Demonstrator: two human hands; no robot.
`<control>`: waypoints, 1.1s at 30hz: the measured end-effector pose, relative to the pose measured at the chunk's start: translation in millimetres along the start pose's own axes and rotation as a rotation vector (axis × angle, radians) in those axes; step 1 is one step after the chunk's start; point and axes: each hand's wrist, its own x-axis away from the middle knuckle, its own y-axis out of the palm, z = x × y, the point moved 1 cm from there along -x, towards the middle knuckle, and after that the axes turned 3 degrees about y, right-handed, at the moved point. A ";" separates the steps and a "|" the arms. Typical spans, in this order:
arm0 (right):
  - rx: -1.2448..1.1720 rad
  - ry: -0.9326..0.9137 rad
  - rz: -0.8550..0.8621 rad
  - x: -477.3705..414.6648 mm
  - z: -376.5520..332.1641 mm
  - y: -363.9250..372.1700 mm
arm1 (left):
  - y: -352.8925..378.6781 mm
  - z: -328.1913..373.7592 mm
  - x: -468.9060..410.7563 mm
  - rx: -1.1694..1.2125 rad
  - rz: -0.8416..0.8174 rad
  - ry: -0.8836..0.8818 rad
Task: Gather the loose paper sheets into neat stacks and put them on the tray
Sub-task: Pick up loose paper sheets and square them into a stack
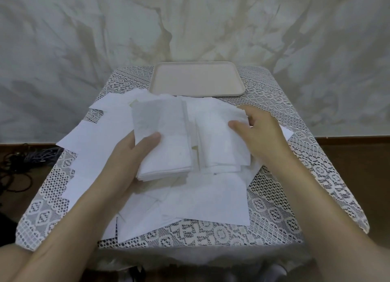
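My left hand (128, 157) grips a stack of white paper sheets (166, 140) from below, thumb on top, held tilted above the table. Beside it, my right hand (259, 130) pinches a second, smaller bundle of sheets (219, 142) at its right edge, thumb on top. Several loose white sheets (202, 201) lie scattered under and around both hands. A beige tray (197, 79) with nothing on it sits at the far edge of the table, beyond the papers.
A small table with a white lace cloth (274, 214) holds everything. A pale draped sheet (84, 49) hangs behind it. Dark cables (25, 163) lie on the floor at the left. More loose sheets (92, 138) overhang the table's left side.
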 end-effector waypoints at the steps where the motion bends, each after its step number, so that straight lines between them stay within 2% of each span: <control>1: 0.011 0.001 0.010 -0.3 1.8 -0.2 | -0.3 0.0 -0.1 0.003 -0.003 0.001; 4: -0.055 0.053 0.022 -1.8 10.8 -2.3 | -1.0 0.2 0.1 0.005 -0.029 0.008; 10: -0.366 0.242 -0.065 6.5 16.3 -0.6 | -0.4 1.1 1.2 0.021 -0.050 0.026; 14: -0.369 0.293 -0.136 10.1 18.4 1.0 | -0.3 -0.3 0.3 0.000 -0.054 0.027; 17: -0.332 0.238 -0.096 9.3 15.2 -2.5 | 2.0 -1.4 -0.6 0.008 -0.051 0.032; 21: -0.611 0.135 -0.115 7.5 -2.0 -24.7 | 10.6 -1.3 -0.9 0.008 -0.048 0.025; 24: -0.710 0.074 -0.188 10.8 -13.1 -32.6 | 17.8 -1.5 0.2 0.002 -0.061 0.038; 27: -0.634 0.033 -0.215 19.2 -20.7 -20.0 | 22.6 -0.5 3.7 -0.010 -0.065 0.044; 33: -0.470 -0.030 -0.089 26.0 -32.2 11.8 | 29.5 -0.8 7.7 0.012 -0.058 0.076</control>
